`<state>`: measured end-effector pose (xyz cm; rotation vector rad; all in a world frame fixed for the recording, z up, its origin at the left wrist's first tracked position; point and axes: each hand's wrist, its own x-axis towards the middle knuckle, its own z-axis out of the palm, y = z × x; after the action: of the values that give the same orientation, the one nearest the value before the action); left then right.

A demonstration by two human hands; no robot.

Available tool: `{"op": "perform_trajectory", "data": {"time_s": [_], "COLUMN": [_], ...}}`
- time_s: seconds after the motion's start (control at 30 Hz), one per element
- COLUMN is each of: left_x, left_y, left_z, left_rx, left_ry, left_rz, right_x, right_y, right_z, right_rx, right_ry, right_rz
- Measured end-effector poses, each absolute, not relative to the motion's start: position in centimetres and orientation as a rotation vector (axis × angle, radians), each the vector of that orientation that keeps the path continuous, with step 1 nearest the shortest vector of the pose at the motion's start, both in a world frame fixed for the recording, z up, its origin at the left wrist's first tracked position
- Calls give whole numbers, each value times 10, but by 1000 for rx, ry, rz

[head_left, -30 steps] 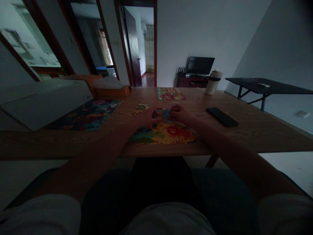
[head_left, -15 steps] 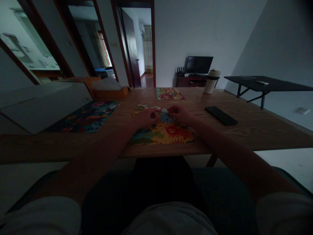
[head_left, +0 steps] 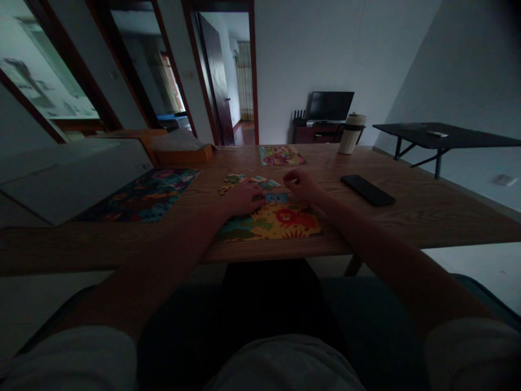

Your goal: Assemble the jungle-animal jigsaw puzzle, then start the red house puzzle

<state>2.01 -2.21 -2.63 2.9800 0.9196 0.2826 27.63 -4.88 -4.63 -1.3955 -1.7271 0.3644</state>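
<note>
A partly assembled jigsaw puzzle (head_left: pixel 266 221), orange with a red lion and green shapes, lies in front of me near the table edge. My left hand (head_left: pixel 245 197) rests over its upper left part, fingers stretched out and lowered to the pieces. At the upper right of the puzzle, my right hand (head_left: pixel 304 186) hovers with loosely bent fingers, a little apart, and no piece shows in them. Between the hands a blue section (head_left: pixel 277 198) forms the puzzle's upper edge. Several loose puzzle pieces (head_left: pixel 235 178) lie just beyond my left hand.
A dark patterned sheet (head_left: pixel 163 190) and a large white box (head_left: pixel 73 176) are at the left. An orange box (head_left: pixel 183 156) stands behind them. Farther back lie a colourful picture sheet (head_left: pixel 281 155) and a tumbler (head_left: pixel 350 136). A black phone (head_left: pixel 367 190) is at the right.
My hands have drawn apart. The left has come down flatter over the puzzle, the right has lifted slightly away, and the blue section between them shows more fully.
</note>
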Motion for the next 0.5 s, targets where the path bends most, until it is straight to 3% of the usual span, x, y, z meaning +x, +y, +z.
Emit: {"op": "perform_trajectory", "data": {"time_s": [0.5], "left_x": [29], "left_y": [-22], "left_z": [-32], "left_rx": [3043], "left_ry": [831], "left_rz": [242], "right_x": [275], "right_y": [-62], "right_z": [-49], "right_rx": [-1593], "right_ry": [-1954], "right_rz": [338]}}
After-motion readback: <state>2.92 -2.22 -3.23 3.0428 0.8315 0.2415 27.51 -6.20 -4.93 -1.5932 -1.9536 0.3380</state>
